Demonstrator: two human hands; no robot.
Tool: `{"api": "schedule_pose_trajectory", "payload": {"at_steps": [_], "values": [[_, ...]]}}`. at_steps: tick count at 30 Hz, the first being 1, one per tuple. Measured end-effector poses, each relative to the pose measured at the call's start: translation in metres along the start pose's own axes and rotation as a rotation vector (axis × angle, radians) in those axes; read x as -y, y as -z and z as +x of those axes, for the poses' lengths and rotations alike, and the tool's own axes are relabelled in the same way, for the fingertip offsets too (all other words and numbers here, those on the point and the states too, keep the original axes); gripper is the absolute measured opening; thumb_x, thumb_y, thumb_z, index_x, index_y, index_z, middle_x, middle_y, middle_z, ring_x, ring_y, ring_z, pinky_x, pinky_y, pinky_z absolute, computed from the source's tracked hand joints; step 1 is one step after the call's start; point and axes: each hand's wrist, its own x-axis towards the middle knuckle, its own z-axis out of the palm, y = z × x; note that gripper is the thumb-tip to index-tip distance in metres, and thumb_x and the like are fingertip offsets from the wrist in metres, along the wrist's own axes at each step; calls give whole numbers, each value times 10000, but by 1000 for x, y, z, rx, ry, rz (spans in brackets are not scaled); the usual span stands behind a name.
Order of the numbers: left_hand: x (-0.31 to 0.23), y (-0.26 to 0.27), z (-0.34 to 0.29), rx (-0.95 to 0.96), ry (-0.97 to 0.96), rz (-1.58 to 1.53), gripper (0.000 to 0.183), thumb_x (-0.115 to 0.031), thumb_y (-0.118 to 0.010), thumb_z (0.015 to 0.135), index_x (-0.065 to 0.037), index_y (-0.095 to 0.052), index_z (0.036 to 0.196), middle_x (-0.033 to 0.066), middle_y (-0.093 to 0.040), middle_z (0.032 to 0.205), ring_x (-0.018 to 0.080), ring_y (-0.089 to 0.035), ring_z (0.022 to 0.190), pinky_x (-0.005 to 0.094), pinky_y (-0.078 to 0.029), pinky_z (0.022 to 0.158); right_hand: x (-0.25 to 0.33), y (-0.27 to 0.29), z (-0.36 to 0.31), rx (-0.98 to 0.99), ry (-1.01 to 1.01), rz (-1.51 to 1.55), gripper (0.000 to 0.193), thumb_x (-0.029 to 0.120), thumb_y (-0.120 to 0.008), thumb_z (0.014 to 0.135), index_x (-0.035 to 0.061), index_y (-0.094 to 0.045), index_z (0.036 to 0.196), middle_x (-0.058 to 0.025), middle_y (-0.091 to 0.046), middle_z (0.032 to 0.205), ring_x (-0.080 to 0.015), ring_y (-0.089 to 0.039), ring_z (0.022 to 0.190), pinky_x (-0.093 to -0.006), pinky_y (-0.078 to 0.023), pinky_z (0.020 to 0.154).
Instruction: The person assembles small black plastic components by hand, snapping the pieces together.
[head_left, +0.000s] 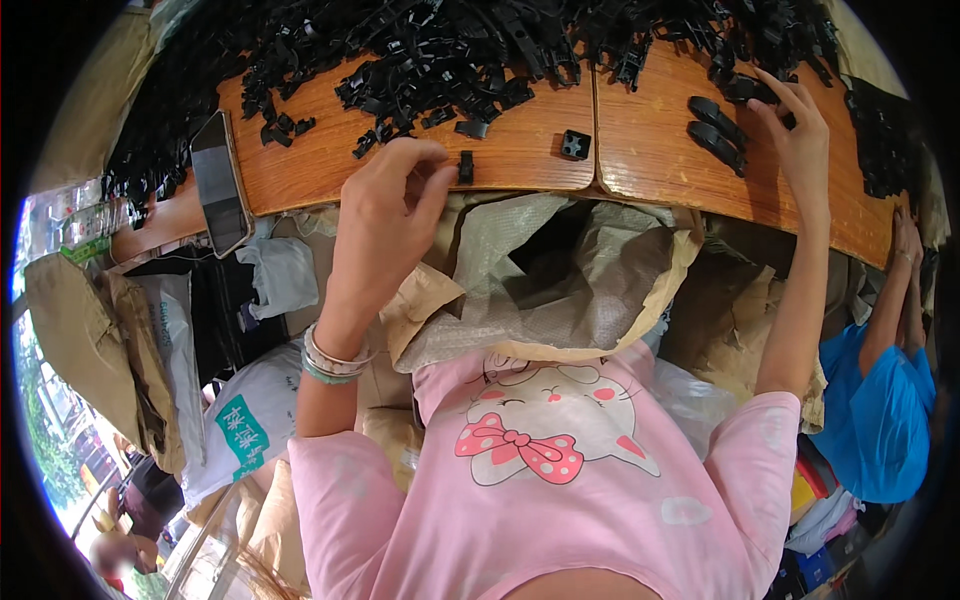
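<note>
My left hand [390, 215], wearing bracelets, is curled at the table's near edge. Its thumb and forefinger close at a small black plastic part [466, 167] standing upright on the wood. Over to the right, my right hand [798, 135] reaches to the far side, with thumb and forefinger around a black curved plastic part [748, 89]. Two similar curved black parts [717, 136] lie side by side just left of that hand. A small square black piece [575, 145] sits by the table's seam, between my hands.
Heaped black plastic parts [440, 80] cover the back of the wooden table [650, 150]. A phone [220, 185] leans at the left edge. An open woven sack [610, 270] spreads between my lap and the table. At the right is another person in blue [880, 410], hands at the table edge.
</note>
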Motion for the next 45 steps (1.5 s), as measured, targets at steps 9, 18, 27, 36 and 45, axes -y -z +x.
{"api": "schedule_pose_trajectory", "payload": {"at_steps": [9, 18, 27, 36, 45], "values": [[-1, -14, 6, 41, -27, 212, 188, -157, -692, 786, -9, -603, 861, 94, -608, 700, 239, -588, 593, 338, -467, 558, 47, -25, 21, -334, 503, -18, 344, 152, -634, 859, 100, -597, 1197, -119, -621, 956, -239, -596, 746, -328, -481, 689], [-26, -46, 38, 55, -371, -44, 163, -117, -694, 758, -59, -607, 883, 67, -559, 748, 234, -578, 573, 325, -461, 529, 107, -38, 41, -417, 554, 60, 363, -4, -670, 702, 8, -617, 1061, -133, -595, 956, -310, -551, 884, -355, -435, 784], [-14, -61, 40, 73, -435, -138, 236, -24, -723, 724, -37, -638, 943, 43, -495, 686, 126, -407, 492, 246, -369, 490, 113, -24, -32, 151, -199, 1546, 430, 105, -376, 971, -25, -361, 1380, -163, -602, 992, -110, -518, 686, -261, -444, 670], [-10, -64, 40, 135, -444, -143, 286, -31, -705, 758, -19, -634, 1034, 61, -503, 718, 132, -411, 498, 263, -367, 488, 126, -30, -57, 175, 149, 786, 330, 98, -658, 829, 2, -603, 1140, -99, -653, 875, -162, -602, 627, -246, -463, 547], [-10, -60, 42, 163, -465, -161, 257, -52, -672, 780, -19, -622, 1030, 101, -540, 781, 234, -519, 607, 332, -427, 542, 123, -23, -46, 180, 411, 397, 353, 92, -717, 758, -1, -634, 1089, -144, -631, 824, -270, -584, 643, -318, -450, 587]]}}
